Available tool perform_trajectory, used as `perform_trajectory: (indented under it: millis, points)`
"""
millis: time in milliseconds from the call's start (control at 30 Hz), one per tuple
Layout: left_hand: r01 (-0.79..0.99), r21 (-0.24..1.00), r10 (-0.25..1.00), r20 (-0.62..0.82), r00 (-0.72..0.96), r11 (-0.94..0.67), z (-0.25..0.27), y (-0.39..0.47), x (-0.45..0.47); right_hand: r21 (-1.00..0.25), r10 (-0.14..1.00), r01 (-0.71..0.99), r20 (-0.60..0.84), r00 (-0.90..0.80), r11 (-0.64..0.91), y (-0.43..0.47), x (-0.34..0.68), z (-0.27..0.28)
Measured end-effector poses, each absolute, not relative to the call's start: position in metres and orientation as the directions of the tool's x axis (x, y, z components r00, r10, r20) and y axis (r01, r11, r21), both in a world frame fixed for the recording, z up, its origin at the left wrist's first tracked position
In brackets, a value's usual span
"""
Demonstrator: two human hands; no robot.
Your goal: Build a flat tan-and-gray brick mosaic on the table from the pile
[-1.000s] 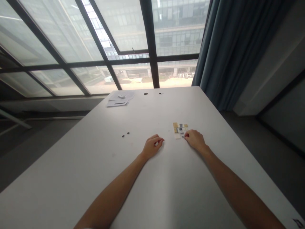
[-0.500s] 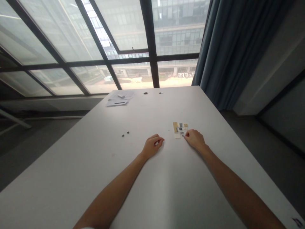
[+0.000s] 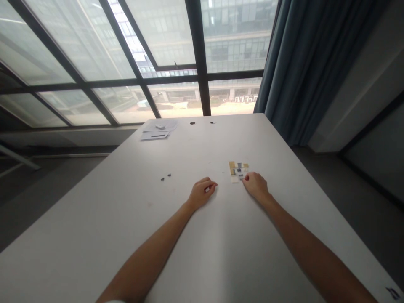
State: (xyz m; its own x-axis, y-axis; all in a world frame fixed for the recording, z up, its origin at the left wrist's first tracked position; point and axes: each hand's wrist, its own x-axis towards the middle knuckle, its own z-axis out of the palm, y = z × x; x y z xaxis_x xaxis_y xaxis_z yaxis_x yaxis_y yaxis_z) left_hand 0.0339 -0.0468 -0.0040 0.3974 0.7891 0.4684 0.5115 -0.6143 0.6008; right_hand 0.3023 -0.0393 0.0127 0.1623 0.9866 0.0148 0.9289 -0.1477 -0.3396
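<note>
My right hand (image 3: 256, 185) is closed in a pinch at the lower right of a flat group of small pieces. At its fingertips is a small grey piece (image 3: 242, 179), too small to name. In this group lie tan bricks (image 3: 232, 164), a dark grey piece (image 3: 239, 165), a black piece (image 3: 239, 170) and a pale cream piece (image 3: 234, 179). My left hand (image 3: 201, 193) rests on the white table, left of the group. Its thumb and index finger meet at the tips; whether something is between them cannot be made out.
Two small dark pieces (image 3: 166, 177) lie on the white table (image 3: 126, 210) to the left. Papers (image 3: 154, 135) with a small white object (image 3: 160, 127) are at the far left corner. A round dark hole (image 3: 192, 123) is near the back edge. Windows and a blue curtain (image 3: 290, 75) stand behind.
My right hand has shifted slightly left with the small grey piece, closer in against the group of pieces. My left hand has stayed in place.
</note>
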Motion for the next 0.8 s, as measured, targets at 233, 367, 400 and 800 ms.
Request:
perform_trajectory:
  millis: [233,367,400,800]
  points:
    - [0.512,0.598,0.787,0.471,0.398,-0.617,0.0,-0.048,0.036,-0.351,0.982,0.92,0.005,0.189,-0.176,-0.039,0.299,0.01]
    - [0.512,0.6,0.788,0.466,0.401,-0.615,0.0,-0.048,0.036,-0.361,0.981,0.916,0.017,0.193,-0.174,-0.039,0.298,0.008]
    - [0.511,0.601,0.789,0.465,0.401,-0.614,0.0,-0.048,0.036,-0.366,0.981,0.914,0.019,0.195,-0.175,-0.038,0.298,0.008]
    - [0.51,0.603,0.79,0.469,0.394,-0.613,0.0,-0.049,0.037,-0.44,0.98,0.884,0.037,0.194,-0.158,-0.034,0.3,0.001]
